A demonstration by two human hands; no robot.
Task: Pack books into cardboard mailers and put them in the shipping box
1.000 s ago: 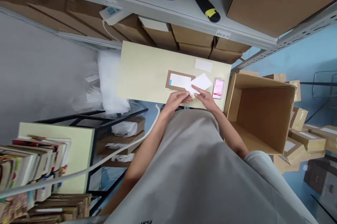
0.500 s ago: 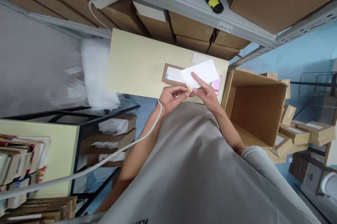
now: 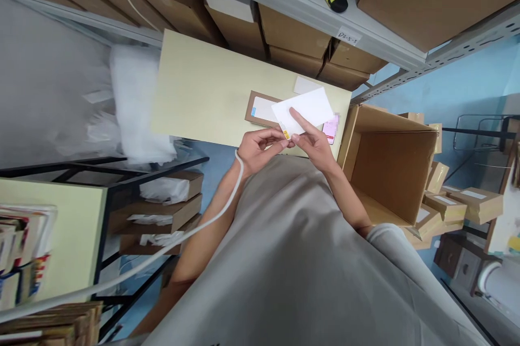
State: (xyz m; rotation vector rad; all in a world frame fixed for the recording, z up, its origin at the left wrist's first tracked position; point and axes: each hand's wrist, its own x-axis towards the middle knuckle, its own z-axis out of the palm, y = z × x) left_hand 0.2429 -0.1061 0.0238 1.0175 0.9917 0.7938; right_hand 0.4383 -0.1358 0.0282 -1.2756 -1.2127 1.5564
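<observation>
The left hand (image 3: 258, 148) pinches thumb and forefinger shut on the small yellow tab (image 3: 286, 133) at the near corner of a white sheet (image 3: 311, 106). The right hand (image 3: 314, 144) clasps the same sheet just right of that pinch, forefinger laid straight across its face. The sheet is flat and plain, held over the cream table (image 3: 195, 86). A brown card sleeve (image 3: 255, 105) lies just beyond the pinch.

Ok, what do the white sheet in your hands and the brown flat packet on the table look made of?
White rectangular sheet: thin, smooth and matte, flat even where unsupported, so likely stiff card or plastic film on a liner; the small yellow tab at its corner hints at a peel-off layer. Brown flat packet: dull kraft cardboard, with a white label on its face.
</observation>
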